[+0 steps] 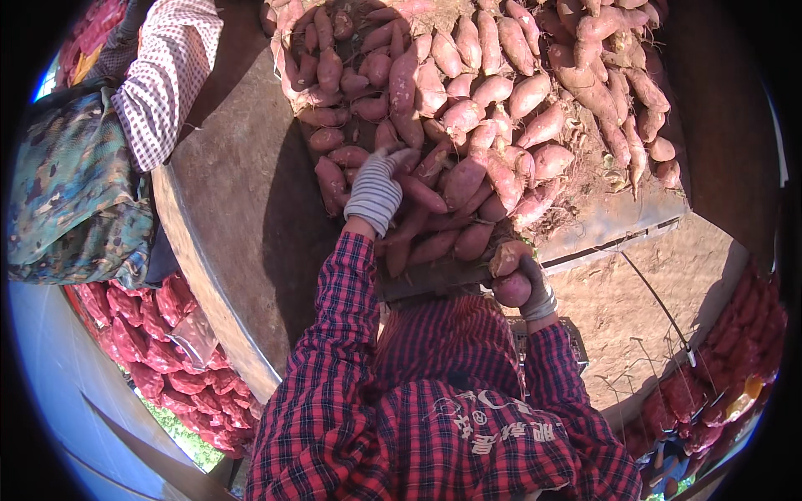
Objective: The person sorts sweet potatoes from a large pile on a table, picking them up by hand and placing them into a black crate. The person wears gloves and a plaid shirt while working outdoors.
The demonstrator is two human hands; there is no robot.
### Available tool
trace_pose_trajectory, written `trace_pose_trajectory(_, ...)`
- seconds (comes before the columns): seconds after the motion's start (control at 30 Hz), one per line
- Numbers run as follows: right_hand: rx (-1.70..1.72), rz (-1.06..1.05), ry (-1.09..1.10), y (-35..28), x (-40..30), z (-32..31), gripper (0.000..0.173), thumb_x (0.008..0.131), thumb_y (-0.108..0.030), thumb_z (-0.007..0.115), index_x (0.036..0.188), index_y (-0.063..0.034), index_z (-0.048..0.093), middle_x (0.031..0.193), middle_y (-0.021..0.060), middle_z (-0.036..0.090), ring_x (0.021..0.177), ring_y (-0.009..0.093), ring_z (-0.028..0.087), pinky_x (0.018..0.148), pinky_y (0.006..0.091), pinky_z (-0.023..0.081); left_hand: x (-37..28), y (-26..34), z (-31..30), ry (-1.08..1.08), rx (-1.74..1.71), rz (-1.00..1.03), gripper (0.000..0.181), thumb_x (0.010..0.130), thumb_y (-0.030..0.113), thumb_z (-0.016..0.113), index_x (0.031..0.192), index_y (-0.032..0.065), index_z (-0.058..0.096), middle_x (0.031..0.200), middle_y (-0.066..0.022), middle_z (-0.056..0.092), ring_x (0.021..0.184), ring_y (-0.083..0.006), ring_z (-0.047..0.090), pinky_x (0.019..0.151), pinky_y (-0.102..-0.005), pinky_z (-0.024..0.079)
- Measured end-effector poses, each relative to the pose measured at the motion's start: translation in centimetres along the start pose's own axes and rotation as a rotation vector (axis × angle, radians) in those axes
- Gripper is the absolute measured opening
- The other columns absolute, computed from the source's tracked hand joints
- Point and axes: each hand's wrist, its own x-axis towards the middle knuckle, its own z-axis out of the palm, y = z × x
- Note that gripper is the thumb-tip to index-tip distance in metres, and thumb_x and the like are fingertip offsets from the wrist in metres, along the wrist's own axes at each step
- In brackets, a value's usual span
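Observation:
My left hand [376, 191], in a striped knit glove, lies over the pile of reddish sweet potatoes [463, 181], fingers on or just above some at its near left part; whether it grips one is hidden. Close to my body on the right, my right hand [532, 288], in a gray glove, holds two sweet potatoes [512, 289], one with a pale brown, rough end. The pile spreads over a soil-strewn table surface beyond my hands, with larger, crooked sweet potatoes [589, 81] at its far right.
At the left, a person in a checked sleeve [168, 81] and camouflage cloth stands beside the wooden table [238, 188]. Red mesh sacks [188, 376] are stacked below left, with more sacks [677, 401] at the lower right. A dark crate [573, 341] stands near my right forearm.

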Motion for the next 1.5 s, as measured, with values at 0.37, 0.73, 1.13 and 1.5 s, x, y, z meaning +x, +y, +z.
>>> trace_pose_trajectory(0.37,0.016,-0.071,-0.008,-0.2,1.0,-1.9,0.07,0.087,-0.054,0.06,0.133,-0.0029,0.048,0.123,0.0147,0.06,0.111,0.027,0.06,0.098,0.0392,0.048,7.1,-5.6,-3.6,0.589,0.422,-0.043,0.028,0.077,0.006,0.069,0.105,0.0048,0.065,0.115,-0.0125,0.062,0.105,-0.0322,0.057,0.095,-0.0419,0.046)
trace_pose_trajectory(0.73,-0.053,-0.044,-0.085,-0.7,2.0,-0.1,0.07,0.088,-0.053,0.059,0.132,-0.0002,0.046,0.119,0.0164,0.06,0.104,0.027,0.062,0.09,0.038,0.052,-3.6,-1.9,-0.7,0.779,-0.676,-0.462,0.022,0.086,-0.003,0.061,0.108,-0.0017,0.062,0.107,-0.0097,0.063,0.096,-0.0173,0.061,0.087,-0.0298,0.05)
trace_pose_trajectory(1.13,-0.002,-0.002,-0.098,-0.8,1.1,1.3,0.068,0.088,-0.051,0.061,0.131,-0.0008,0.047,0.119,0.0135,0.06,0.104,0.025,0.062,0.088,0.0377,0.053,8.0,-4.4,-5.4,0.226,0.499,-0.121,0.036,0.084,0.014,0.057,0.119,0.0093,0.062,0.123,-0.0104,0.06,0.11,-0.033,0.058,0.094,-0.0433,0.048)
trace_pose_trajectory(1.5,0.072,-0.046,-0.108,0.1,1.0,-1.3,0.069,0.087,-0.049,0.064,0.133,-0.0015,0.047,0.119,0.0144,0.06,0.105,0.027,0.061,0.092,0.0394,0.052,12.2,-5.8,-7.6,-0.382,0.782,-0.358,0.065,0.081,0.046,0.065,0.135,0.0108,0.053,0.13,-0.0182,0.057,0.123,-0.0315,0.053,0.104,-0.0404,0.042)
